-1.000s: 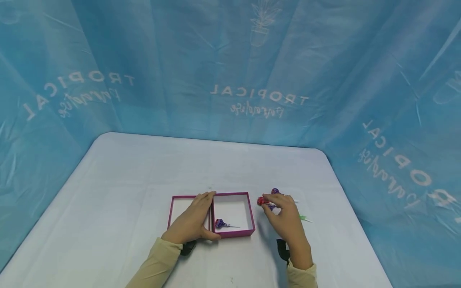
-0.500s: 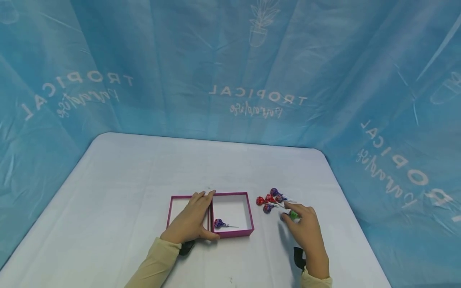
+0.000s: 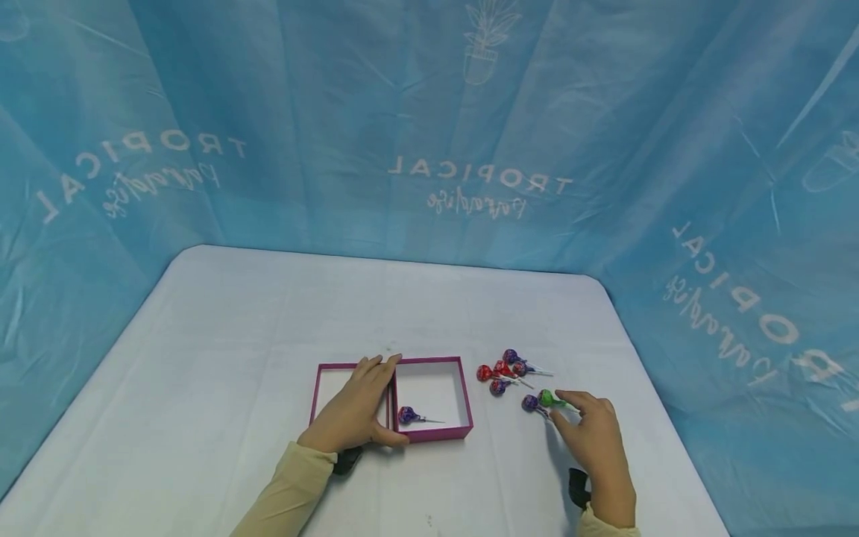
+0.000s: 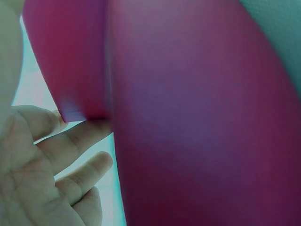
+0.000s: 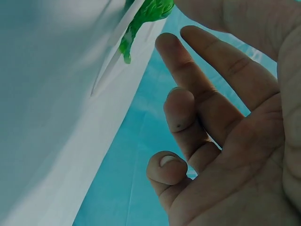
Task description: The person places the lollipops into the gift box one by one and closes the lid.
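Two shallow pink-edged box halves with white insides stand side by side. My left hand (image 3: 354, 410) spans their meeting edges, thumb at the near wall and fingers at the far wall, holding them. It partly hides the left box half (image 3: 335, 379). In the right box half (image 3: 466, 395) lies one purple lollipop (image 3: 408, 415). The left wrist view shows fingers (image 4: 77, 139) against a pink wall (image 4: 188, 117). My right hand (image 3: 593, 432) hovers by a green lollipop (image 3: 546, 397) and a purple lollipop (image 3: 530, 403), thumb and forefinger apart. Both lollipops lie on the table.
Several red and purple lollipops, including a red lollipop (image 3: 485, 373), lie bunched right of the box halves with their sticks pointing right. A white cloth covers the table (image 3: 255, 313). Blue printed curtains (image 3: 335, 209) hang around its back and sides.
My right hand has let go of a purple lollipop beside the green one and drawn back rightward from the bunch. My left hand keeps its place on the box halves.
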A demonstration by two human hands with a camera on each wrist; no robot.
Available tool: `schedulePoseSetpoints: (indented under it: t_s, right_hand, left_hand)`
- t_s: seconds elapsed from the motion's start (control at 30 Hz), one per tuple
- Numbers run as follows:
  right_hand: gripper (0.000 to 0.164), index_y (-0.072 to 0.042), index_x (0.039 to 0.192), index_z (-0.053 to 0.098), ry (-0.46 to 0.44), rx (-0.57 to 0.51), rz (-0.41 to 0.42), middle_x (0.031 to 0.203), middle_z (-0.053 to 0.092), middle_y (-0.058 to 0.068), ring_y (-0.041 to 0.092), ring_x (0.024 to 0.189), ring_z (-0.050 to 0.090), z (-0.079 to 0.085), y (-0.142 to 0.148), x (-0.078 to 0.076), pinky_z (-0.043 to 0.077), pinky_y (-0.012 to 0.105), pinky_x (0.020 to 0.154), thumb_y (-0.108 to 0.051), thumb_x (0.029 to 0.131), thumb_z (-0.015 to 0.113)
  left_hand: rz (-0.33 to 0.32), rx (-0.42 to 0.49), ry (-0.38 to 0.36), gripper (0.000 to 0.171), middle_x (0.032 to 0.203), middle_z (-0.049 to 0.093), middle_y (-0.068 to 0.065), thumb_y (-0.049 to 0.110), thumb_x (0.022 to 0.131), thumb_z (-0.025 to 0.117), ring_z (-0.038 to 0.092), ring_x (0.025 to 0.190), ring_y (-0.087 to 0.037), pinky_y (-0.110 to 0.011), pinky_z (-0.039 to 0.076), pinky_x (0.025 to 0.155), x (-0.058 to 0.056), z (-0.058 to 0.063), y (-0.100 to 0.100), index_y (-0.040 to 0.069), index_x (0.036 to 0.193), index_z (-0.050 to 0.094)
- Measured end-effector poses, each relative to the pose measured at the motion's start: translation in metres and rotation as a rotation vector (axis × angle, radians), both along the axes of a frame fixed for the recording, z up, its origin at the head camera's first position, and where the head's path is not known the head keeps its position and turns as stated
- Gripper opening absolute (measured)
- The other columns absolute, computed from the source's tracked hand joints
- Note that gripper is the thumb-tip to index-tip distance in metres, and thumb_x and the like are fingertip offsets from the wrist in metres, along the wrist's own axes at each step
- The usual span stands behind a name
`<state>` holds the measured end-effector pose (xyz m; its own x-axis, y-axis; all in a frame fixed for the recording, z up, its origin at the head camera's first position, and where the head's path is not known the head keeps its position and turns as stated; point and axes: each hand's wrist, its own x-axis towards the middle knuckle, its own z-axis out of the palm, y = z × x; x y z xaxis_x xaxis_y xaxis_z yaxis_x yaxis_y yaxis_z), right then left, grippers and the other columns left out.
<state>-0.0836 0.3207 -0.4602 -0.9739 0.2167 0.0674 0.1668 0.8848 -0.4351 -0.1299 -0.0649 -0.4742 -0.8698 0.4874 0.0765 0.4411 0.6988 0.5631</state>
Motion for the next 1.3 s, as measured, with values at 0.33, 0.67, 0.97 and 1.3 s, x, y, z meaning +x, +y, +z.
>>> schedulePoseSetpoints:
  t_s: [0.33, 0.67, 0.97, 1.3]
  right_hand:
    - [0.041, -0.003, 0.122, 0.072, 0.003, 0.006, 0.023, 0.126, 0.068, 0.021, 0.035, 0.106, 0.056, -0.002, 0.006, -0.002, 0.052, 0.053, 0.084, -0.007, 0.082, 0.078]
    - [0.043, -0.005, 0.124, 0.072, -0.048, -0.024, 0.008, 0.128, 0.067, 0.018, 0.033, 0.106, 0.056, -0.007, 0.005, -0.006, 0.053, 0.054, 0.087, -0.011, 0.082, 0.079]
    - [0.042, -0.003, 0.122, 0.072, -0.031, -0.017, -0.006, 0.127, 0.068, 0.018, 0.035, 0.111, 0.055, -0.011, 0.000, -0.005, 0.050, 0.057, 0.096, -0.013, 0.081, 0.080]
    - [0.042, -0.003, 0.122, 0.072, -0.038, -0.027, -0.029, 0.128, 0.067, 0.018, 0.035, 0.111, 0.053, -0.014, -0.003, -0.011, 0.050, 0.057, 0.097, -0.012, 0.082, 0.079]
  left_hand:
    - [0.007, 0.007, -0.041, 0.131, 0.160, 0.036, -0.017, 0.056, 0.060, 0.093, 0.026, 0.150, -0.036, -0.051, 0.027, 0.123, -0.001, 0.000, 0.000, 0.009, 0.161, 0.023]
    - [0.010, 0.020, -0.065, 0.132, 0.161, 0.034, -0.016, 0.054, 0.060, 0.094, 0.025, 0.151, -0.036, -0.049, 0.023, 0.125, 0.000, 0.000, 0.002, 0.008, 0.161, 0.022]
    - [0.003, 0.019, -0.069, 0.132, 0.160, 0.034, -0.017, 0.055, 0.059, 0.094, 0.025, 0.150, -0.040, -0.052, 0.027, 0.123, 0.000, -0.001, 0.003, 0.009, 0.161, 0.023]
    - [-0.010, 0.029, -0.051, 0.132, 0.161, 0.033, -0.017, 0.054, 0.061, 0.093, 0.025, 0.150, -0.042, -0.050, 0.022, 0.125, 0.000, -0.002, 0.001, 0.007, 0.161, 0.021]
